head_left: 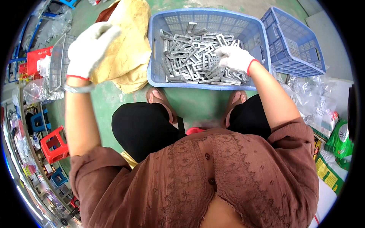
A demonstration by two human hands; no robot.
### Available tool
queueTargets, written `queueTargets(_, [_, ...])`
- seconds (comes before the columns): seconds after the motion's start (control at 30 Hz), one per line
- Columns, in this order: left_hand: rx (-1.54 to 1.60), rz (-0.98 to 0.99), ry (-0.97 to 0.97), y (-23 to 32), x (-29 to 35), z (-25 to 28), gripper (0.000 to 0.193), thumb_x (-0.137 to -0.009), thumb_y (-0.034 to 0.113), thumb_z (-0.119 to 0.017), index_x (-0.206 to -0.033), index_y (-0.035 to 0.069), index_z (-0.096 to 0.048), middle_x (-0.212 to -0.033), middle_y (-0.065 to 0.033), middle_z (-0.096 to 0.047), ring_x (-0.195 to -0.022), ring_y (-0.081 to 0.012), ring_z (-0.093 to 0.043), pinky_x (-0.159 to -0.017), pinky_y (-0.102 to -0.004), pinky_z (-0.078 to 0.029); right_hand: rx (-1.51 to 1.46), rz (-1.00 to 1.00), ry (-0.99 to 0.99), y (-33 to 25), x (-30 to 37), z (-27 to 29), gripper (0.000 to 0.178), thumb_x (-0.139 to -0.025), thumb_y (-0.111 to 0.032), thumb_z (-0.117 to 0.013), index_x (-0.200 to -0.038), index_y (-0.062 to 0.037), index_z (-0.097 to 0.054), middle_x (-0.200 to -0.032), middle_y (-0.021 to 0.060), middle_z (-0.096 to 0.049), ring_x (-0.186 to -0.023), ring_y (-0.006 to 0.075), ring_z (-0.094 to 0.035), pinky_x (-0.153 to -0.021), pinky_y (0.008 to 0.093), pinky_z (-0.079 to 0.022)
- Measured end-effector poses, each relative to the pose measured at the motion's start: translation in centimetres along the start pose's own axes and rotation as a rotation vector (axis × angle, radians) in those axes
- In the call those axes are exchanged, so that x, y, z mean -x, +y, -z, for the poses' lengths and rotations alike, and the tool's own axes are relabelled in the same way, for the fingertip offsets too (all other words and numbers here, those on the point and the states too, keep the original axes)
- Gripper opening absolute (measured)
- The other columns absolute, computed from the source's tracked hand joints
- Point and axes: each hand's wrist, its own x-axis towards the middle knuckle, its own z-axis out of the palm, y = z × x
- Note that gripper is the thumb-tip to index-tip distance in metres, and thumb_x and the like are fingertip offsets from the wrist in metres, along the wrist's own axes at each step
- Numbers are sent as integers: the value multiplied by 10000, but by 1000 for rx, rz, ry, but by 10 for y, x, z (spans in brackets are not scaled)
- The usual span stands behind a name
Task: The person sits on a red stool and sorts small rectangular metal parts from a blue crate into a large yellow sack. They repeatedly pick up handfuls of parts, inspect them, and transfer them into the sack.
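A white knitted glove with a red cuff covers each of my hands. My left hand [91, 49] is raised over the yellow woven sack [131, 49], its fingers bent together; whether anything is in them is hidden. My right hand [236, 59] is inside the blue plastic basket [209, 86], low over a heap of small grey metal rectangular frames [190, 57]. Its fingers are curled down among the pieces at the heap's right side, and I cannot see clearly what they grip.
A second blue crate [296, 41] stands tilted at the right, beside clear plastic bags [310, 95]. A wire basket [61, 62] and a red stool [55, 144] are on the left. My feet, in brown sandals [164, 100], are against the basket's near side.
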Motion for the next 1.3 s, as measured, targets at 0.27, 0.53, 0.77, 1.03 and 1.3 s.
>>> queueTargets(0.27, [109, -81, -205, 48, 41, -97, 240, -920, 272, -672, -947, 34, -664, -791, -71, -610, -742, -124, -557, -704, -278, -467, 673, -154, -307, 24, -89, -40, 419, -684, -195, -747, -1082, -67, -719, -1094, 176, -719, -998, 324, -704, -818, 438, -572])
queueTargets(0.53, [97, -38, -288, 38, 14, -107, 184, -925, 206, -636, -858, 36, -616, -677, -49, -501, -627, -108, -463, -600, -282, -413, 684, -216, -344, 34, -154, -131, 925, -646, -137, -826, -1466, -147, -398, -1459, 134, -413, -1243, 326, -582, -906, 504, -556])
queueTargets(0.77, [25, 53, -401, 44, 8, -103, 277, -857, 251, -718, -1064, 68, -708, -908, -73, -701, -841, -168, -661, -781, -280, -502, 771, -286, -235, 52, -172, -181, 514, -946, -205, -561, -1440, -138, -435, -1535, 164, -376, -1180, 509, -538, -737, 709, -511])
queueTargets(1.03, [29, 50, -448, 40, 6, -108, 277, -860, 283, -714, -1036, 69, -709, -860, -93, -694, -788, -195, -670, -739, -319, -497, 569, -158, -87, 72, -178, -170, 249, -906, -149, -553, -1107, -110, -695, -1093, 159, -717, -1016, 365, -697, -823, 485, -562])
queueTargets(1.3, [-16, -80, -438, 39, 14, -106, 248, -907, 305, -644, -936, 60, -666, -750, -104, -624, -706, -206, -636, -674, -331, -482, -140, -245, 98, 89, -158, -101, 618, -676, -410, -819, -1123, -28, -628, -1040, 172, -704, -943, 319, -679, -862, 400, -525])
